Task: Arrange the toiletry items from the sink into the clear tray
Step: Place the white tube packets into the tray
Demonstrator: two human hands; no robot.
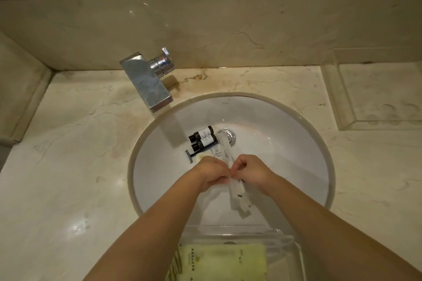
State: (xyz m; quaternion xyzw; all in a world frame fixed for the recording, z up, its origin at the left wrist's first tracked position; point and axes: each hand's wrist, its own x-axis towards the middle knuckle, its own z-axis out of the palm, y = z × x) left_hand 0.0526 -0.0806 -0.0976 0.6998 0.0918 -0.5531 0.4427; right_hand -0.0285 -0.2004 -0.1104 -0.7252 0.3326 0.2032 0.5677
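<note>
Head view: both hands together over the white sink (296, 143), left hand (211, 172) and right hand (250, 172) each with grip pinched on a long clear-wrapped packet (237, 198). Two dark bottles (202, 138) and a razor (189, 155) left in the basin. Clear tray (296, 248) just below, at the counter (80, 155) edge. Likely risk: slick wrapper slipping free, dropping back into the basin.

Marble counter (75, 166): clear tray (349, 107) far right; another, possibly overhanging sink (296, 125), near edge (294, 255).
</note>
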